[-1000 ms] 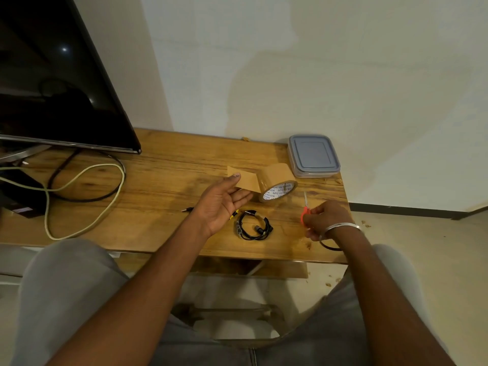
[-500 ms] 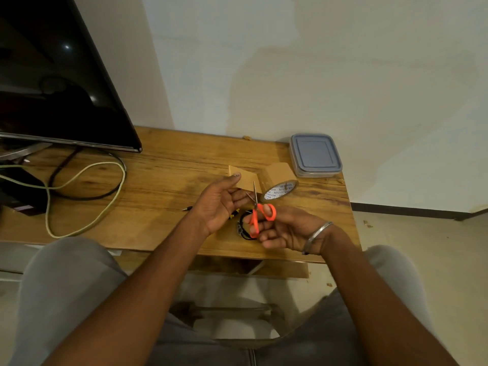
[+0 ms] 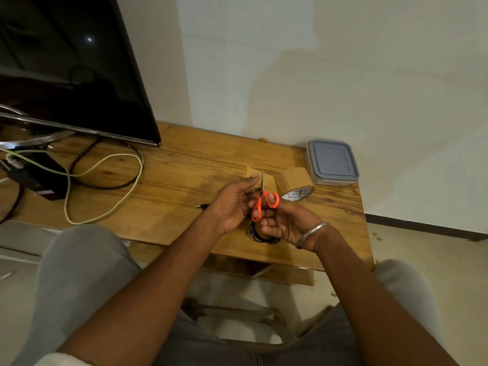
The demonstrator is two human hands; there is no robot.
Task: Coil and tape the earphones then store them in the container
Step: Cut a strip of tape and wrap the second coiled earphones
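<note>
scissors [image 3: 264, 200] now raised in my right hand [image 3: 286, 224] to the strip my left hand [image 3: 232, 204] pinches; slack tape [image 3: 297, 184] could fold onto itself near the table's [image 3: 184, 175] right edge.

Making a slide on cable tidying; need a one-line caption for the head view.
Right hand brings orange scissors to brown tape held by left hand, above coiled earphones.

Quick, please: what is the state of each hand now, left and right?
Left hand: closed, pinching the pulled-out strip of brown tape.
Right hand: closed on the orange scissors, blades at the strip.
</note>
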